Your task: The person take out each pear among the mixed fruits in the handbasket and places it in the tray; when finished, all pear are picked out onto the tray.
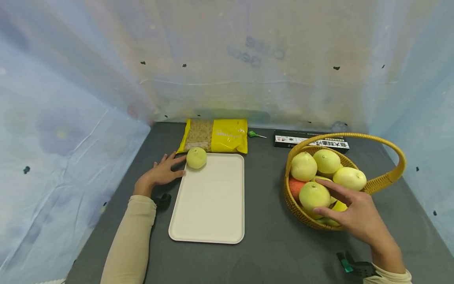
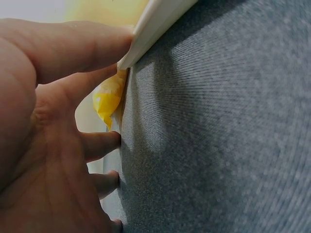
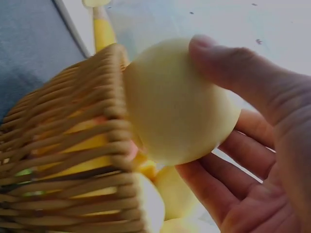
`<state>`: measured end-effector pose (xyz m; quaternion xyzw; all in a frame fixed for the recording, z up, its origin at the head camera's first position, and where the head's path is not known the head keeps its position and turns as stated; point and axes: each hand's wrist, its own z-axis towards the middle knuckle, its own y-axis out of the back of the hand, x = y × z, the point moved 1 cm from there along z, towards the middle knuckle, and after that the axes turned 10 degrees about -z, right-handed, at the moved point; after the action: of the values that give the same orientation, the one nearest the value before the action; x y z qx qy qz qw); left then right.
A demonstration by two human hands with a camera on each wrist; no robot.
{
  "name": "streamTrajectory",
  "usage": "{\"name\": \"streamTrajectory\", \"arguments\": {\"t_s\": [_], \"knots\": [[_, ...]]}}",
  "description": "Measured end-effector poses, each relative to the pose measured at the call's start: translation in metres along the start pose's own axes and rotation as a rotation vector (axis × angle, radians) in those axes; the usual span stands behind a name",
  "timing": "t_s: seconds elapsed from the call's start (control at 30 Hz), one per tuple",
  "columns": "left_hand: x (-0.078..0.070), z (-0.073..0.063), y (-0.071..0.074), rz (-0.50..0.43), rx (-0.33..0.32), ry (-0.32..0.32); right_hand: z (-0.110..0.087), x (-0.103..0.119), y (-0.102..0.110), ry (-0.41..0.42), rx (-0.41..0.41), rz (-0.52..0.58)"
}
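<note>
My right hand grips a round pale yellow-green fruit between thumb and fingers, at the near side of a wicker basket. Around that fruit in the basket lie several similar fruits and an orange-red one, partly hidden. My left hand, fingers spread, lies at the left edge of a white tray; in the left wrist view its thumb touches the tray's rim and the other fingertips reach the table. Another round yellow-green fruit sits in the tray's far-left corner, beside the left index fingertip.
Behind the tray lies a yellow bag with a see-through window. To its right are a green lollipop and a long black-and-white box. The basket's tall handle leans right. Plastic sheeting hangs around the grey table.
</note>
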<state>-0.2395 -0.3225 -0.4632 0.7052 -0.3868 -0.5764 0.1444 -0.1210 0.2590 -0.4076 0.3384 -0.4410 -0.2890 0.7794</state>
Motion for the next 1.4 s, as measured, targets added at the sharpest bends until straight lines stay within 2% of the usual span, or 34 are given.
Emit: {"name": "streamTrajectory", "arguments": {"t_s": [0.23,0.67,0.97,1.2,1.4], "knots": [[-0.002,-0.001,0.001,0.003,-0.002,0.003,0.012,0.011,0.008,0.04,-0.008,0.093],[0.001,0.001,-0.001,-0.004,0.001,0.007,0.052,0.037,-0.011,0.123,0.09,0.239],[0.001,0.002,0.0,-0.006,0.001,0.011,0.077,0.051,-0.032,0.113,0.137,0.412],[0.001,0.002,0.0,-0.01,0.001,0.008,0.097,0.062,-0.053,0.184,0.111,0.437],[0.0,0.0,0.0,-0.012,0.002,0.011,0.114,0.074,-0.073,0.151,0.113,0.488]]}}
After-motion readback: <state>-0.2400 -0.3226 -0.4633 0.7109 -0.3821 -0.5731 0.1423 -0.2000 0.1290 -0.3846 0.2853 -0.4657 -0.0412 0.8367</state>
